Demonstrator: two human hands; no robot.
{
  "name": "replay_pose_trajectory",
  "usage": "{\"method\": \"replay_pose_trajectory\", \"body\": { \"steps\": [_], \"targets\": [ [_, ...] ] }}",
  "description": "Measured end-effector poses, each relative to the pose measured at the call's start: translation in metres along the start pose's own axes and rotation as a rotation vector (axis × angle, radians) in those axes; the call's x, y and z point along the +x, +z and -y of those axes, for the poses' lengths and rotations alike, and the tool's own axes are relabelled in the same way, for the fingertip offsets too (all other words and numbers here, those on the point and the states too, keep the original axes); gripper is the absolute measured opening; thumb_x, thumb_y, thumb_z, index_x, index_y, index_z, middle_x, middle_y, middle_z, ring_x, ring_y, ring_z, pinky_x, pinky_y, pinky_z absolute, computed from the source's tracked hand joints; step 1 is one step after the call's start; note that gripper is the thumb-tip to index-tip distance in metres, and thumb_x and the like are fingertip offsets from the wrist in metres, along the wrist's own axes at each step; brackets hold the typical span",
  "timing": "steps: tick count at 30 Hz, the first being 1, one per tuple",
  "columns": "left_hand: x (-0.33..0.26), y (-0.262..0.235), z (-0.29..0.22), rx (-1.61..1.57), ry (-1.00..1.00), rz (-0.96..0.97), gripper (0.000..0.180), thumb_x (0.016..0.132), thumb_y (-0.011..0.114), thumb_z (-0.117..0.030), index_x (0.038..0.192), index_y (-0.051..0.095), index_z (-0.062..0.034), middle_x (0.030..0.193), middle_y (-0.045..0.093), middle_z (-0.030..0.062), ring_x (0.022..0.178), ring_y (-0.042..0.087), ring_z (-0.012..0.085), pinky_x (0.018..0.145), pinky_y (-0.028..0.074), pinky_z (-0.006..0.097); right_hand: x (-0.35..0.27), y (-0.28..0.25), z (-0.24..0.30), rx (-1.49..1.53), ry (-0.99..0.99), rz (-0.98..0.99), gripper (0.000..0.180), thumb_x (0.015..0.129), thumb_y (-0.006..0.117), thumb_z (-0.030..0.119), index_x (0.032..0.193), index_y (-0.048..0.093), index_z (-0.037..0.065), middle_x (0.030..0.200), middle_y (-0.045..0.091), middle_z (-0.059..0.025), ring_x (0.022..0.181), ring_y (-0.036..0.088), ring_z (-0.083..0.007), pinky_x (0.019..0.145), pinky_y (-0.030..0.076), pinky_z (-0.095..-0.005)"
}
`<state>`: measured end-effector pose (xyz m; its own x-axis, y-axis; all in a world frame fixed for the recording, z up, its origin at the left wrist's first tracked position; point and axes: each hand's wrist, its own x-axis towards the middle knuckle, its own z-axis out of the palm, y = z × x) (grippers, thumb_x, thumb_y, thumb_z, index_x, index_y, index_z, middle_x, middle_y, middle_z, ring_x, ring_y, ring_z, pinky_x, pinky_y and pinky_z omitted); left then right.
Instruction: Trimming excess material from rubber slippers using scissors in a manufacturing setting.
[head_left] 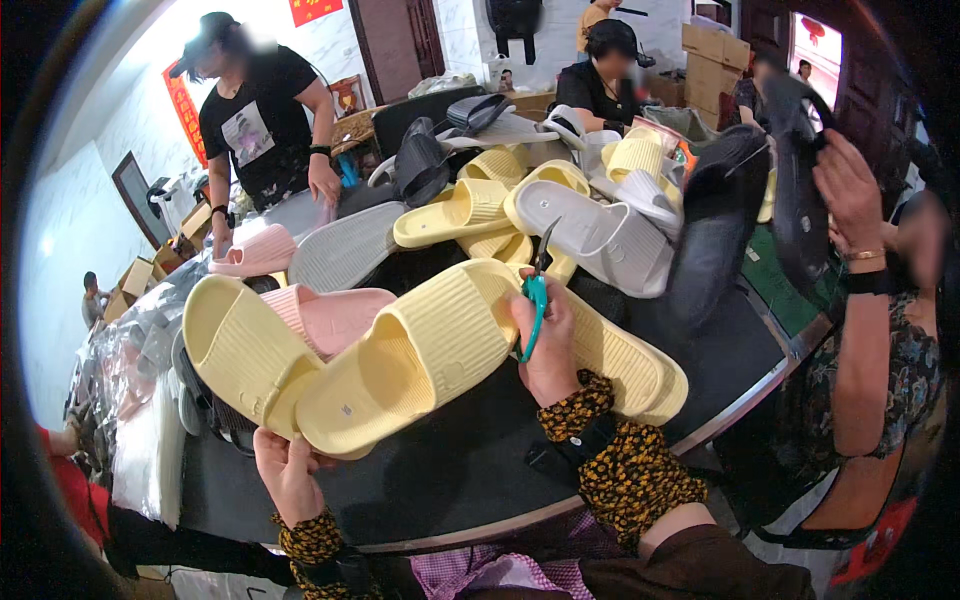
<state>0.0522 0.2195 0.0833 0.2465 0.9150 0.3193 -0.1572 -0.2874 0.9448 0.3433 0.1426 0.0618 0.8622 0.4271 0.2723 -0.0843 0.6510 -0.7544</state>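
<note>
My left hand (288, 475) is closed on the heel end of a pale yellow slide slipper (365, 395), where a second yellow slipper (240, 345) meets it. The near slipper lies tilted, sole down, its ribbed strap toward my right hand (548, 350). That hand is closed round teal-handled scissors (535, 318), blades pointing up, and its fingers touch the slipper's toe. Under my right wrist lie more yellow slippers (635, 370), soles up. Just behind the held pair is a pink slipper (330, 315).
A heap of yellow, grey and black slippers covers the dark table (430, 490). Clear plastic bags (145, 430) hang at the left edge. A person (262, 125) stands across the table; another sits at the back (600, 90). At right, a co-worker's hand (848, 190) lifts dark slippers (720, 220).
</note>
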Motion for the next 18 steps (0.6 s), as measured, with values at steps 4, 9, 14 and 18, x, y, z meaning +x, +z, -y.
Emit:
{"method": "replay_pose_trajectory", "body": {
  "steps": [4, 9, 14, 18],
  "targets": [
    [-0.002, 0.004, 0.003, -0.065, 0.023, -0.046, 0.026, 0.089, 0.053, -0.005, 0.11, 0.039, 0.0016, 0.086, 0.054, 0.0067, 0.055, 0.05, 0.008, 0.05, 0.048, 0.023, -0.003, 0.001, 0.008, 0.041, 0.026, 0.019, 0.03, 0.082, 0.061, 0.003, 0.111, 0.05, 0.001, 0.089, 0.05, 0.0016, 0.076, 0.045, -0.0039, 0.066, 0.039, -0.0177],
    [-0.004, 0.011, 0.011, -0.025, 0.01, -0.055, 0.03, 0.088, 0.051, 0.002, 0.114, 0.035, 0.0028, 0.09, 0.053, 0.0081, 0.056, 0.05, 0.0082, 0.052, 0.051, 0.024, -0.001, -0.002, 0.002, 0.089, 0.038, -0.004, 0.033, 0.082, 0.061, 0.003, 0.113, 0.049, 0.001, 0.09, 0.05, 0.002, 0.077, 0.046, -0.0042, 0.067, 0.039, -0.0179],
    [-0.005, 0.01, 0.018, 0.005, 0.047, -0.047, 0.031, 0.089, 0.055, -0.006, 0.114, 0.038, 0.0007, 0.087, 0.053, 0.0058, 0.055, 0.048, 0.0072, 0.047, 0.049, 0.025, 0.001, -0.002, 0.003, 0.087, 0.032, -0.012, 0.034, 0.082, 0.062, 0.004, 0.113, 0.048, 0.001, 0.092, 0.05, 0.0012, 0.079, 0.047, -0.0051, 0.072, 0.041, -0.0192],
    [-0.008, 0.014, 0.018, -0.057, 0.038, -0.069, 0.029, 0.088, 0.054, -0.005, 0.113, 0.038, 0.001, 0.087, 0.053, 0.0063, 0.055, 0.049, 0.0074, 0.048, 0.049, 0.024, 0.0, -0.002, 0.008, 0.066, 0.017, -0.001, 0.034, 0.082, 0.062, 0.005, 0.113, 0.049, 0.0, 0.094, 0.051, -0.0003, 0.082, 0.048, -0.0063, 0.074, 0.041, -0.0201]
  ]
}}
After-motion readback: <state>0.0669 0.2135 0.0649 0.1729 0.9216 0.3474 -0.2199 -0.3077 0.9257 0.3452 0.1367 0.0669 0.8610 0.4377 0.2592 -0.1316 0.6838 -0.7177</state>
